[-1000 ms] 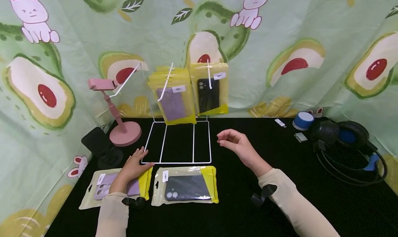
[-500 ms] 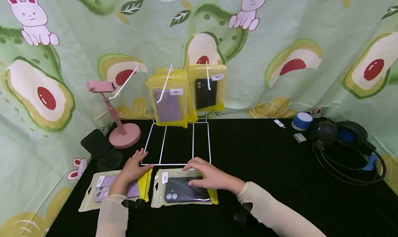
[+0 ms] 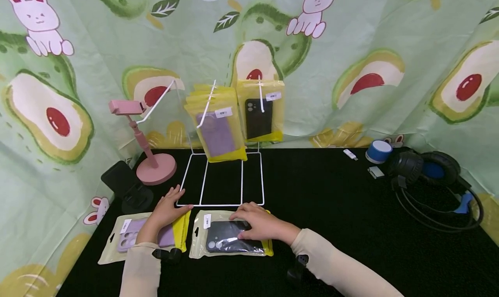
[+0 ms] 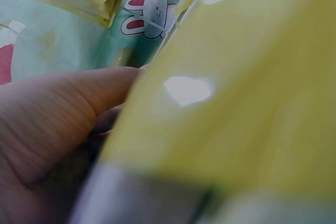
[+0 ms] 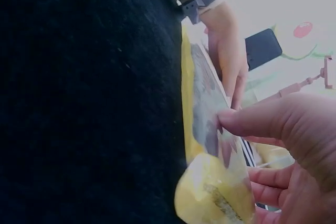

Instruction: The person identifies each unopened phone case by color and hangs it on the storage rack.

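A packaged dark phone case [image 3: 218, 240] in a clear and yellow pouch lies on the black table. My right hand [image 3: 262, 222] grips it near its yellow end, thumb on the face and fingers at the far edge, as the right wrist view shows. Left of it lies a packaged purple phone case [image 3: 127, 238], partly covered by my left hand [image 3: 165, 210]. The left fingers are extended past the pouch toward the white wire rack [image 3: 218, 205], thumb along the pouch's yellow end. Up close in the left wrist view, the yellow pouch [image 4: 226, 103] is blurred.
On the rack's hooks hang several packaged purple cases [image 3: 218, 132] and a packaged black case [image 3: 259, 119]. A pink phone stand [image 3: 156, 169] and a black stand [image 3: 126, 184] are at left. Headphones [image 3: 429, 167], a blue speaker [image 3: 379, 152] and a USB stick [image 3: 350, 154] lie at right.
My right hand has come from the right of the rack, left and down onto the dark case's pouch. The hanging purple cases swing slightly. My left hand has stayed in place.
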Motion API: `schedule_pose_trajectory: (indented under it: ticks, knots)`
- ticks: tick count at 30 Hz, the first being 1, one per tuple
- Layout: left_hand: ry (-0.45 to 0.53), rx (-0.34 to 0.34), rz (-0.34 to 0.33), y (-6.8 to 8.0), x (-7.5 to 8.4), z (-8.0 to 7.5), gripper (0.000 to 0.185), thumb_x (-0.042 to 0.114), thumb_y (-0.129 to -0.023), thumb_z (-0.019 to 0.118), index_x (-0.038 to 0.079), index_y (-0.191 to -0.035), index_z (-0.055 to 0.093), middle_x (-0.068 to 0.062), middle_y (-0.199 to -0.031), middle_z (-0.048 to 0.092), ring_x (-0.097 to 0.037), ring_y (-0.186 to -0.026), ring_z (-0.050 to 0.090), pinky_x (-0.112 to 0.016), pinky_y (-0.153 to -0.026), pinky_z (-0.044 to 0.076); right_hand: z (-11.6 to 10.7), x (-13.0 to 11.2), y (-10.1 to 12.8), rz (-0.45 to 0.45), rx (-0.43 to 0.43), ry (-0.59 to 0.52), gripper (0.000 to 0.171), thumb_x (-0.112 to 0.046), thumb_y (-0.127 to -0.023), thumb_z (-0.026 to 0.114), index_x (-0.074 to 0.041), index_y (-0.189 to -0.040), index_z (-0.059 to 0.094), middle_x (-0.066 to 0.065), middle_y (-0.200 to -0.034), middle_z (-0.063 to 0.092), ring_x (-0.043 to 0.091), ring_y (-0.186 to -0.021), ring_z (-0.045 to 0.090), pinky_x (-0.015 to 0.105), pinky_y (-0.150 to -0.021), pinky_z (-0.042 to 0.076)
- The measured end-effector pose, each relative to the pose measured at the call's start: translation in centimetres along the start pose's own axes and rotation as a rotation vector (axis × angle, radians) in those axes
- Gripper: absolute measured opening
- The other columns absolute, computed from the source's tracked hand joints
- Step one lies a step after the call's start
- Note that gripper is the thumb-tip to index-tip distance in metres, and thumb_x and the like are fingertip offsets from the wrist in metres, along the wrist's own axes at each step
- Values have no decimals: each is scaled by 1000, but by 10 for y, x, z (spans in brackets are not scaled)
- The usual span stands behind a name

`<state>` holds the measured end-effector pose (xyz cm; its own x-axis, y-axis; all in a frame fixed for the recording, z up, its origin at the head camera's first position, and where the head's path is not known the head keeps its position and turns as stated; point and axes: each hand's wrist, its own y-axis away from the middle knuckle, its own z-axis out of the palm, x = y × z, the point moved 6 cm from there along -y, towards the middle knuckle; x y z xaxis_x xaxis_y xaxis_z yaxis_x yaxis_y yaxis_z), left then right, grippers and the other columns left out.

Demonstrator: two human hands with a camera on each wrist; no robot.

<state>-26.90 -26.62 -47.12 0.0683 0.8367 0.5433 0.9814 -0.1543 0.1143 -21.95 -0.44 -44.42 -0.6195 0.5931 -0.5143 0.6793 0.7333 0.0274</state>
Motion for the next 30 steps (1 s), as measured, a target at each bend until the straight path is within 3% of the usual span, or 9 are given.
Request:
schedule_pose_trajectory:
  ticks: [10, 15, 18, 23, 30]
  knots:
    - [-12, 2, 2, 3, 2, -1, 76, 42, -88, 63, -5, -142, 35, -27, -151, 19, -44, -141, 10, -62, -110, 6, -1, 3, -3, 1, -13, 8, 51, -33, -81, 72, -23, -129, 57, 5, -123, 54, 17, -105, 45, 34, -90, 40]
    - [-15, 8, 18, 2, 2, -2, 76, 41, -88, 63, -5, -142, 36, -28, -151, 20, -44, -140, 11, -62, -110, 7, 1, 4, -7, -4, -32, -38, 48, -28, -83, 70, -26, -129, 57, 1, -118, 59, 12, -98, 46, 30, -86, 38]
    - [-12, 11, 19, 1, 2, -1, 76, 41, -88, 63, -5, -141, 36, -28, -151, 20, -44, -140, 11, -63, -110, 7, 2, 5, -8, -21, -26, -77, 41, -22, -85, 69, -25, -125, 61, -3, -106, 61, 10, -90, 46, 28, -81, 38]
    - [-15, 8, 14, 0, 1, 0, 77, 42, -88, 63, -5, -142, 36, -27, -151, 20, -44, -141, 11, -62, -110, 7, -2, 9, -6, -59, 16, -190, 28, -9, -86, 65, -18, -112, 69, -7, -84, 59, 6, -79, 48, 24, -76, 40]
    - [-11, 1, 1, 1, 1, -1, 77, 42, -88, 63, -5, -142, 35, -27, -151, 19, -44, -141, 11, -61, -110, 6, -17, 15, 5, -77, 4, -457, 24, -2, -88, 61, -9, -110, 68, 1, -88, 57, 6, -78, 52, 22, -71, 48]
